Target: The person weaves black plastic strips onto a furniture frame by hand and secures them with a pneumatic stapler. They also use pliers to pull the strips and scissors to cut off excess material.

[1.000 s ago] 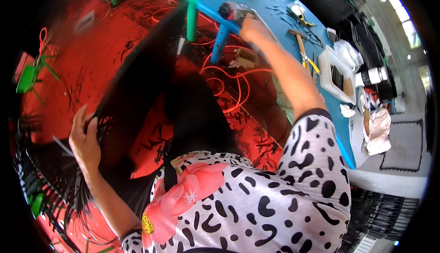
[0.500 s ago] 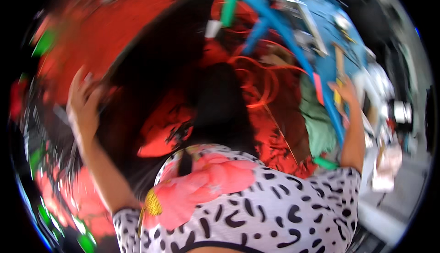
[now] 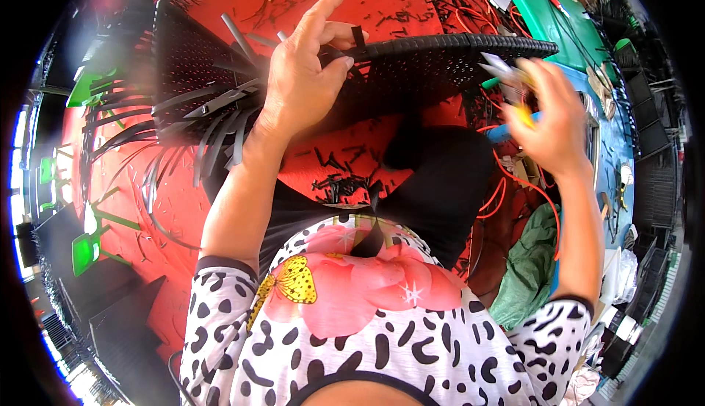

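A black woven panel (image 3: 426,64) with a wrapped, curved rim stretches across in front of my legs, loose flat strips fanning from its left part. My left hand (image 3: 305,75) is at the rim, its index finger pointing up. Between its thumb and the other fingers a short black strip (image 3: 358,36) sticks up. To the right, my right hand (image 3: 547,116) is closed around yellow-handled cutters (image 3: 523,110). Their pointed metal blades are blurred and lie close to the panel's right end. The exact kind of cutters is hard to make out.
Black strip offcuts (image 3: 341,185) litter the red floor (image 3: 316,157). A green bench (image 3: 547,9) and a blue table (image 3: 620,178) stand on the right, with orange tubing (image 3: 507,163) and a green cloth (image 3: 525,274) below. Green frames (image 3: 84,252) are at the left.
The view has swung, bringing the woven panel across the front. My right hand has left the blue table and come to the panel, holding the cutters. My left hand is now at the rim.
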`<state>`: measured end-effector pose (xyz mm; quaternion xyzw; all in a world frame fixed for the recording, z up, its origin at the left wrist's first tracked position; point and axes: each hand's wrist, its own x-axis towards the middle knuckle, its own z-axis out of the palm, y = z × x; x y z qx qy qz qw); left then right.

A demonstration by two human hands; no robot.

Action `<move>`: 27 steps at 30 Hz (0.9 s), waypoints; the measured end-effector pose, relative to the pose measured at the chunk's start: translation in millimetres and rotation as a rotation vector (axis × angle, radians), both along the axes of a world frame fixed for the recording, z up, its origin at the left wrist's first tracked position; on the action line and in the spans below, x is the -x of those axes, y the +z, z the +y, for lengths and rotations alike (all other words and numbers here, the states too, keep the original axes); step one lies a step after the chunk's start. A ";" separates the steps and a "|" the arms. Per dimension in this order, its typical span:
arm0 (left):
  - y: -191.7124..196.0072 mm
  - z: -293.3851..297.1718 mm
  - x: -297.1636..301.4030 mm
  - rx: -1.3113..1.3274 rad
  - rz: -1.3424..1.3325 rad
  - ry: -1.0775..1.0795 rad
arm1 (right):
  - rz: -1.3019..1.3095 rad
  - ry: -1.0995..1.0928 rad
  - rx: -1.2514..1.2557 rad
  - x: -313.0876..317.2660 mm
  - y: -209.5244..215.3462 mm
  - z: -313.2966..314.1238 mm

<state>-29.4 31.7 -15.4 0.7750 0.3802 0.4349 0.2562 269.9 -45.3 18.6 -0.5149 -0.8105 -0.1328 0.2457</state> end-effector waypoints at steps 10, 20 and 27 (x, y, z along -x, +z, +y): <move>-7.6 -7.8 -6.2 -0.140 -0.024 -0.041 | -0.254 0.223 0.065 74.1 1.1 63.4; -8.5 -9.8 0.4 -0.057 -0.124 -0.074 | 0.001 0.024 0.022 18.5 -9.7 52.5; -18.3 5.1 0.0 -0.214 -0.233 -0.111 | -0.060 -1.359 0.590 -281.5 -89.6 -129.6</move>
